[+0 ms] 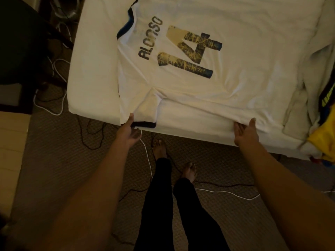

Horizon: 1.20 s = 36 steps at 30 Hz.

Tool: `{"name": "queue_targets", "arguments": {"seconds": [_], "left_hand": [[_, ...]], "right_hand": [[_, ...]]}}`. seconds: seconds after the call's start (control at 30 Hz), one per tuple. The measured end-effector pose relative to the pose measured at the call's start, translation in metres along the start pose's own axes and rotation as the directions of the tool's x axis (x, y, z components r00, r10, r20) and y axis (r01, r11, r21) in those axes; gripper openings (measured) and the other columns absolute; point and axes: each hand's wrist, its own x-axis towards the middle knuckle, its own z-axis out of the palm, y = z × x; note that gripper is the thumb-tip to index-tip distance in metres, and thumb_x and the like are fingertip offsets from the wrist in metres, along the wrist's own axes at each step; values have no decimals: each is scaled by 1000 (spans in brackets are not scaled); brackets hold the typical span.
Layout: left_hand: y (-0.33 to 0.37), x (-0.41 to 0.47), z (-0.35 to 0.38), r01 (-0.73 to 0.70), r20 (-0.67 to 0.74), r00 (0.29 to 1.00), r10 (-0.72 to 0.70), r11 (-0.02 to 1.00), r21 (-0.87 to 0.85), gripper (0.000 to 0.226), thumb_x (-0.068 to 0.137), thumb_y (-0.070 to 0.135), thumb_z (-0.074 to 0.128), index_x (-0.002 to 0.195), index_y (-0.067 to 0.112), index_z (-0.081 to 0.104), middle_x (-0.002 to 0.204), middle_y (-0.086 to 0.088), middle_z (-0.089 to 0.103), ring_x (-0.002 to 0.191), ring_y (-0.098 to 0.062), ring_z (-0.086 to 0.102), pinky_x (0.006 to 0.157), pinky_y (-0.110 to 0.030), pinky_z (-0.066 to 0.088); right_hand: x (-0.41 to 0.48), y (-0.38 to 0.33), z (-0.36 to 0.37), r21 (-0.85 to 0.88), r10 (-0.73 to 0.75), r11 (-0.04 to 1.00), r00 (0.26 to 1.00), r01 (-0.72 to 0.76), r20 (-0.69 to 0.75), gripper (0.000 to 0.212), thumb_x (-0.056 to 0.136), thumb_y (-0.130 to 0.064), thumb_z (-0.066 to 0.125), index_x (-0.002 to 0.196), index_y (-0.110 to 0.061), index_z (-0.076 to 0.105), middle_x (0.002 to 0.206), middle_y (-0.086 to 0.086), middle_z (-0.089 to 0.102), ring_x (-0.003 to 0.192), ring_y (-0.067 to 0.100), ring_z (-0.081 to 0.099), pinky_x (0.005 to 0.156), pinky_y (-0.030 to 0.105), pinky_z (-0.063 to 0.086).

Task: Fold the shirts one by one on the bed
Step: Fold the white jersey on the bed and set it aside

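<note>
Head view shows a white shirt (235, 78), printed ALONSO 14, lying back-up on the bed (90, 84). Its collar points to the left of the view and its near side runs along the mattress edge closest to the person.

The left hand (128, 130) reaches to the near sleeve (143, 109). Its fingers are straight and relaxed, and one fingertip touches the dark cuff without gripping it. The right hand (244, 133) is at the shirt's near edge, further toward the hem, with fingers extended and thumb spread. Whether a fold of cloth is caught between thumb and fingers I cannot tell.

The step in hand looks like the first lengthwise fold: bringing the near side and its sleeve over onto the back. To do it well, both hands should take the cloth at matching depth — cuff on the left, side seam on the right — so the fold line runs straight from shoulder to hem. The creases fanning out from the armpit need smoothing first, or they will be trapped in the fold. Lifting both ends together should keep the thin fabric (it looks slippery) from skewing. The sleeve should land flat inside the fold rather than bunched at the shoulder.

A pile of other clothes (320, 140) crowds the right end of the bed, just beside the hem — worth keeping the fold away from it. Cables (146, 160) trail across the floor near the person's feet.
</note>
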Motion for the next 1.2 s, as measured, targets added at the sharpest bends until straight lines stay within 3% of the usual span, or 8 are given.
{"name": "queue_targets", "arguments": {"seconds": [0.13, 0.27, 0.4, 0.53, 0.67, 0.77, 1.03, 1.2], "left_hand": [[-4, 0, 11, -24, 0, 1000, 24, 984, -174, 40, 92, 27, 71, 127, 14, 56, 127, -11, 60, 111, -27, 57, 92, -46, 48], [1, -5, 9, -84, -20, 996, 82, 969, -232, 16, 94, 17, 55, 109, 13, 57, 122, -14, 56, 97, -29, 58, 89, -43, 51], [19, -15, 15, -152, -116, 984, 134, 976, -157, 33, 101, 14, 51, 133, 9, 50, 135, -16, 54, 117, -33, 56, 98, -46, 50], [37, -27, 24, -192, -351, 915, 200, 980, 59, 49, 96, 4, 54, 143, 6, 40, 135, -20, 51, 105, -32, 57, 61, -39, 56], [54, -40, 44, -307, -426, 853, 302, 950, 58, 51, 92, 4, 62, 138, 7, 41, 133, -18, 53, 100, -30, 59, 56, -38, 57], [77, -50, 69, -423, -450, 780, 435, 896, 133, 41, 92, 11, 63, 130, 7, 47, 125, -16, 57, 102, -31, 62, 75, -45, 60], [194, -53, 179, -579, -333, 758, 561, 813, 50, 39, 91, 7, 63, 126, 9, 44, 117, -14, 54, 99, -31, 63, 84, -45, 59], [256, -44, 256, -609, -146, 787, 599, 793, -33, 33, 96, 8, 63, 121, 10, 42, 119, -15, 54, 91, -28, 65, 69, -37, 62]], "right_hand": [[7, -6, 7, -5, 63, 998, 998, -63, -4, 67, 81, -55, 72, 130, -12, 57, 121, 3, 66, 93, 15, 68, 63, 26, 61], [3, -12, 11, 30, 83, 996, 997, -82, -7, 60, 86, -45, 72, 132, -11, 54, 123, 6, 63, 92, 18, 66, 72, 30, 60], [-5, -27, 10, 120, 67, 991, 997, -61, -41, 49, 99, -22, 59, 145, -15, 42, 141, 10, 50, 125, 27, 55, 95, 38, 53], [-12, -50, 2, 100, 17, 995, 997, -10, -71, 48, 95, -12, 64, 140, -11, 48, 133, 14, 57, 101, 28, 63, 66, 37, 61], [-14, -70, -2, -71, -89, 994, 988, 81, -126, 40, 95, -18, 65, 132, -8, 53, 114, 17, 62, 85, 30, 64, 58, 42, 61], [-8, -80, -8, -656, -324, 716, 946, 239, -9, 38, 98, -34, 53, 113, 1, 56, 105, 25, 61, 97, 44, 60, 85, 54, 52], [-11, -123, 69, -884, -517, 429, 853, 187, -71, 55, 89, -20, 70, 132, 4, 46, 126, 26, 59, 117, 42, 57, 95, 44, 48], [-6, -157, 121, -696, -427, 674, 899, 248, -93, 38, 100, -27, 46, 124, 3, 53, 121, 28, 56, 113, 45, 54, 90, 47, 44]]}}
